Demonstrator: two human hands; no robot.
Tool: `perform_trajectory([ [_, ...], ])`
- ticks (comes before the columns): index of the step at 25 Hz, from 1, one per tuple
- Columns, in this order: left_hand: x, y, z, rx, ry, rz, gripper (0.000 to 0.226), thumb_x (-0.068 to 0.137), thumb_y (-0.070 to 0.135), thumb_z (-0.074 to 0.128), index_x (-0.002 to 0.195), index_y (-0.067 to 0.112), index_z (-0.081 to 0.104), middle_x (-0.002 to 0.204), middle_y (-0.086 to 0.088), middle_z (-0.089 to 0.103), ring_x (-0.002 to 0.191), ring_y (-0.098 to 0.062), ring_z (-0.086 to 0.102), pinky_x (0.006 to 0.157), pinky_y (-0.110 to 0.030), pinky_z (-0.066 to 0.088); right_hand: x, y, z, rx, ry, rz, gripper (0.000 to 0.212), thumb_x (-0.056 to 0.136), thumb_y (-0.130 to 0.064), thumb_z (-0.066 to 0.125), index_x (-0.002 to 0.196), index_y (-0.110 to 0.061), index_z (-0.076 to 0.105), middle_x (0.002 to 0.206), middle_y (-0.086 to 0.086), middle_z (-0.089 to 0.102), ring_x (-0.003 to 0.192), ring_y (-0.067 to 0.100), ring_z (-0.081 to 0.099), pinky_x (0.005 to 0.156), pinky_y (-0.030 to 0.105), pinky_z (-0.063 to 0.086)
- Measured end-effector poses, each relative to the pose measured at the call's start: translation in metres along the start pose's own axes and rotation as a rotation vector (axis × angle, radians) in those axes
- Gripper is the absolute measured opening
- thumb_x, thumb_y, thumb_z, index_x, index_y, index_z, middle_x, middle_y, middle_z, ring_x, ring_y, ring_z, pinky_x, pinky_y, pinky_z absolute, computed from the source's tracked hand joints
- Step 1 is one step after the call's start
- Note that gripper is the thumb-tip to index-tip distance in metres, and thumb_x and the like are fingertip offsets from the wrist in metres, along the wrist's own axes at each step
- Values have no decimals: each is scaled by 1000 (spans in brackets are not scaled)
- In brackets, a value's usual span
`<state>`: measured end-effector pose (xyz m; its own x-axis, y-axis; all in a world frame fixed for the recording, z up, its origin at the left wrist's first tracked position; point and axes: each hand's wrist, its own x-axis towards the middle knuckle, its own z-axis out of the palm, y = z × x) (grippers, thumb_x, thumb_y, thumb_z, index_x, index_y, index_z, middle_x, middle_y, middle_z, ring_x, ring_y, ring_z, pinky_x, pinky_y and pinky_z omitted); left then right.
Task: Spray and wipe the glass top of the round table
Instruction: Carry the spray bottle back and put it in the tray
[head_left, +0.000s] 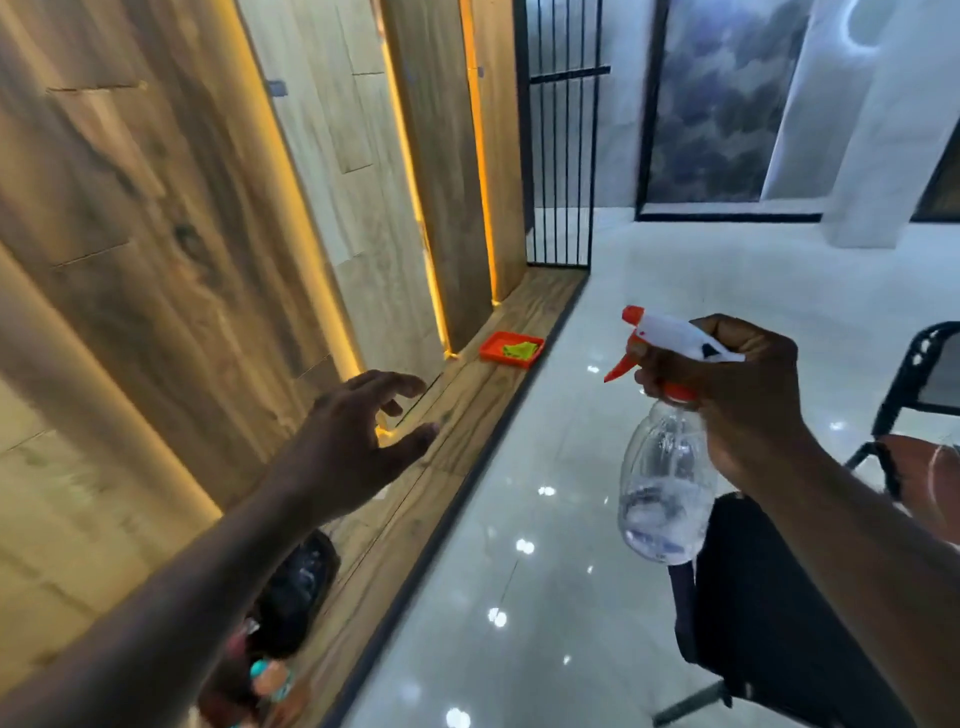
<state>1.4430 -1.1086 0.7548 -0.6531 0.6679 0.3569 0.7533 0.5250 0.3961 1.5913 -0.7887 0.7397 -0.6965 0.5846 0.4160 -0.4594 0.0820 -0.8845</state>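
My right hand (727, 395) grips the neck of a clear plastic spray bottle (662, 483) with a white and orange trigger head, held upright in the air, nozzle pointing left. My left hand (358, 441) reaches forward over the wooden ledge with fingers spread and nothing in it. Farther along the ledge sits an orange tray (491, 351) holding a yellow-green cloth (519, 349). A curved glass edge over a brown surface (930, 478) shows at the far right, perhaps the round table, mostly out of view.
A wooden ledge (467, 415) runs along wood wall panels with lit yellow strips. Dark objects (296, 587) lie on the ledge near me. The glossy pale floor (545, 571) spreads in the middle. Black chairs (753, 597) stand at right, a black metal grille (561, 156) behind.
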Motion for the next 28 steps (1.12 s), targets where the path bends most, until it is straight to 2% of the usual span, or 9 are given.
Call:
perform_trajectory([
  [1, 36, -18, 15, -3, -1, 15, 54, 89, 53, 69, 135, 25, 64, 132, 6, 66, 106, -4, 66, 80, -24, 57, 29, 24, 0, -27, -25, 10, 9, 71, -18, 90, 76, -17, 82, 72, 6, 80, 58, 19, 71, 57, 26, 57],
  [3, 102, -45, 36, -20, -19, 11, 52, 90, 50, 70, 136, 26, 62, 134, 7, 63, 108, -4, 64, 83, -27, 59, 89, 65, 1, -129, -47, 17, 44, 62, -51, 101, 78, -14, 83, 70, 5, 80, 60, 20, 76, 57, 23, 59],
  [4, 136, -58, 42, -15, -24, 17, 52, 90, 49, 70, 136, 26, 61, 135, 7, 62, 108, -4, 63, 85, -27, 59, 121, 81, 2, -190, -12, -22, 54, 62, -52, 102, 84, -8, 83, 73, 9, 81, 66, 29, 78, 58, 26, 60],
  [5, 169, -73, 48, -11, -23, 30, 52, 91, 47, 70, 137, 26, 60, 136, 7, 62, 107, -3, 62, 86, -27, 58, 152, 98, 4, -251, 24, -76, 49, 67, -41, 102, 91, -3, 84, 77, 13, 81, 72, 38, 79, 60, 29, 59],
  [7, 222, -99, 53, -20, -9, 34, 55, 90, 49, 69, 138, 25, 60, 138, 6, 62, 108, -4, 62, 85, -27, 58, 209, 118, 13, -360, 21, -123, 31, 75, -21, 100, 97, -4, 85, 80, 14, 81, 73, 36, 76, 66, 31, 55],
  [10, 308, -153, 64, -33, 34, 30, 60, 88, 59, 64, 137, 25, 61, 137, 5, 65, 109, -4, 64, 85, -30, 61, 306, 152, 41, -521, 2, -189, 32, 79, -28, 98, 100, -8, 85, 80, 6, 79, 66, 14, 70, 65, 28, 53],
  [14, 421, -231, 108, -79, 44, 33, 69, 83, 70, 56, 135, 24, 62, 133, 6, 65, 108, -2, 63, 85, -33, 61, 410, 228, 63, -616, 93, -217, 35, 84, -38, 93, 103, -10, 85, 83, 5, 82, 68, 22, 78, 62, 42, 67],
  [21, 697, -344, 191, -130, -55, 94, 65, 86, 69, 58, 136, 28, 60, 134, 8, 64, 108, -2, 62, 83, -35, 61, 627, 354, 77, -618, 181, -109, 25, 80, -39, 93, 98, -22, 87, 74, -1, 80, 62, 24, 74, 63, 50, 65],
  [28, 911, -374, 319, -138, -99, 75, 55, 94, 64, 58, 132, 25, 62, 128, 2, 68, 102, -11, 66, 77, -42, 63, 797, 469, 29, -635, 63, -39, 31, 81, -42, 90, 107, -25, 87, 87, -15, 82, 72, 4, 72, 72, 24, 55],
])
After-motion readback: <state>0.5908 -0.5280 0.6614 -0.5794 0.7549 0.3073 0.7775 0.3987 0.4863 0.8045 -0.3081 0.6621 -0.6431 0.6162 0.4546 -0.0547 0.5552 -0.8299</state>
